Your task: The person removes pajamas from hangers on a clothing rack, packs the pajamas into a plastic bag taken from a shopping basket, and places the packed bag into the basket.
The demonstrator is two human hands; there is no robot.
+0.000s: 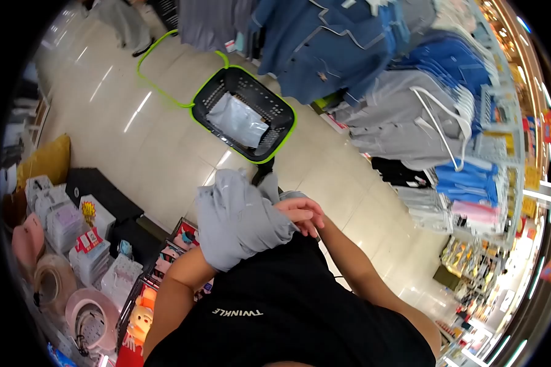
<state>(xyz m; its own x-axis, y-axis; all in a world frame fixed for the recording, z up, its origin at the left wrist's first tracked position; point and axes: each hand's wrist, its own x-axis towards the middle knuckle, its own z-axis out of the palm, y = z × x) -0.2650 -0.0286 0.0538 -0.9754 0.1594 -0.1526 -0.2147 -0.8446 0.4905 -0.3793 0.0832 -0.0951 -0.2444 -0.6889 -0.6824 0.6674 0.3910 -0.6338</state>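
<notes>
A light grey garment (242, 220) is bunched over my left forearm and covers most of it. My left hand (303, 215) comes out of the cloth on the right side. Its fingers are loosely bent and apart, lying across my right wrist, with nothing seen in them. My right forearm (343, 248) reaches up to the same spot. My right hand is hidden behind my left hand and the garment, so its fingers do not show. Beyond the cloth, a black shopping basket (283, 116) with a green rim stands on the floor, holding a silvery-grey package (236, 117).
Blue shirts (324, 55) and grey clothes (404, 116) hang on racks ahead and to the right, with a white hanger (465, 128). At left, a display holds boxed goods (61, 220), pink visors (92, 315) and an orange plush toy (142, 315). Another person's legs (125, 27) are at far left.
</notes>
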